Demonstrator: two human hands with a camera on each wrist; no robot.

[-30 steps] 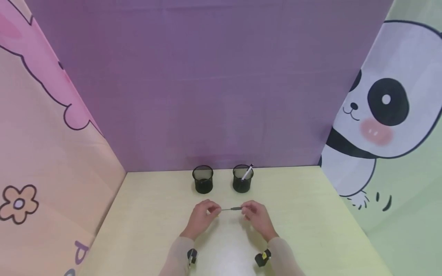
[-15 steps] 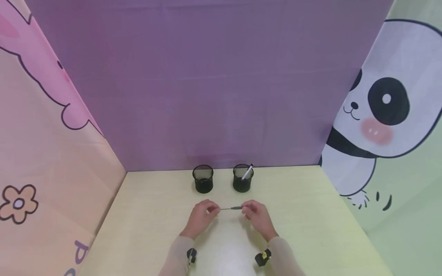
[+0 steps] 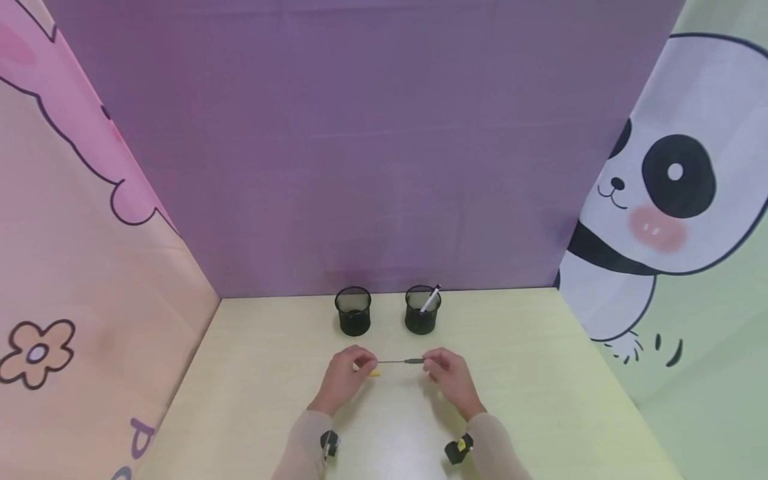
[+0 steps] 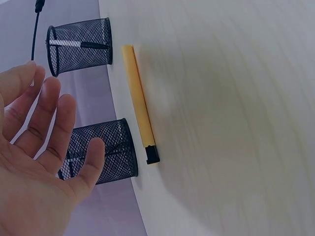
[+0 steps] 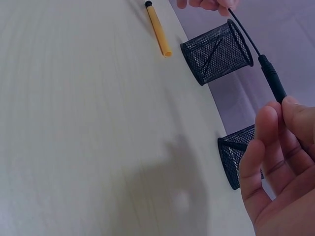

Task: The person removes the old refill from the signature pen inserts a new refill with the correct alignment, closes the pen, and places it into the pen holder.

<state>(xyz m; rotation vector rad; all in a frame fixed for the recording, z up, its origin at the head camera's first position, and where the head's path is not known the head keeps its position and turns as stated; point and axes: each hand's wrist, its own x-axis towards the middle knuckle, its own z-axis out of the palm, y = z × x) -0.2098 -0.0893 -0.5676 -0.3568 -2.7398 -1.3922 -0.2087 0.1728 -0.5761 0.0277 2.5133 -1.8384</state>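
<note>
My left hand [image 3: 345,375] pinches the free end of a thin dark rod [image 3: 391,362], which looks like a pen refill. My right hand [image 3: 451,379] holds the ribbed black grip section [image 5: 273,78] at the rod's other end, between thumb and fingertips. Rod and grip form one nearly level line above the table. In the left wrist view, the other left fingers spread loosely away from the rod. An orange-yellow pen barrel [image 4: 139,98] with a black end lies on the table, partly hidden by the left hand in the head view.
Two black mesh pen cups stand at the back of the table [image 3: 258,373]. The right cup [image 3: 420,322] has a white pen with a black end [image 3: 430,299] leaning in it; the left cup [image 3: 354,323] stands beside it. A purple backdrop [image 3: 384,167] rises behind.
My left hand has shifted slightly left and my right hand slightly right. A longer stretch of the thin rod shows between them, and more of the yellow barrel is visible.
</note>
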